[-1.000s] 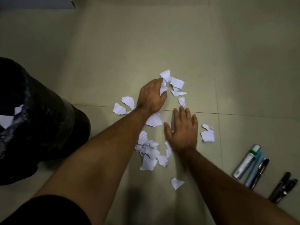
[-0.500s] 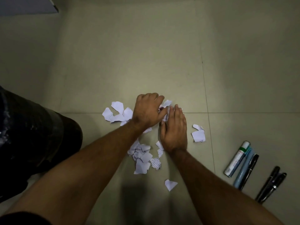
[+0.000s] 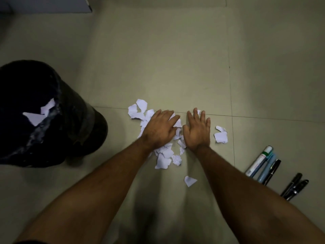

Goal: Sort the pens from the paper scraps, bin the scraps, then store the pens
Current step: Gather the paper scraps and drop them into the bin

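Scraps (image 3: 163, 155) now gathered between hands

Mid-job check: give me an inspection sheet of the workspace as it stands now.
Surface: tiled floor, grout lines visible.
Job's things: paper scraps heaped between and under the hands; stray scraps to the right, one nearer the person; pens lined up at right, apart from the scraps; black bin at left, scraps already inside.
Clutter: nothing seen.
Grippers: left hand and right hand flat, palms down on the heap, gripping nothing.
Cables: nothing seen.
Surroundings: dim light; dark panel edge top left.
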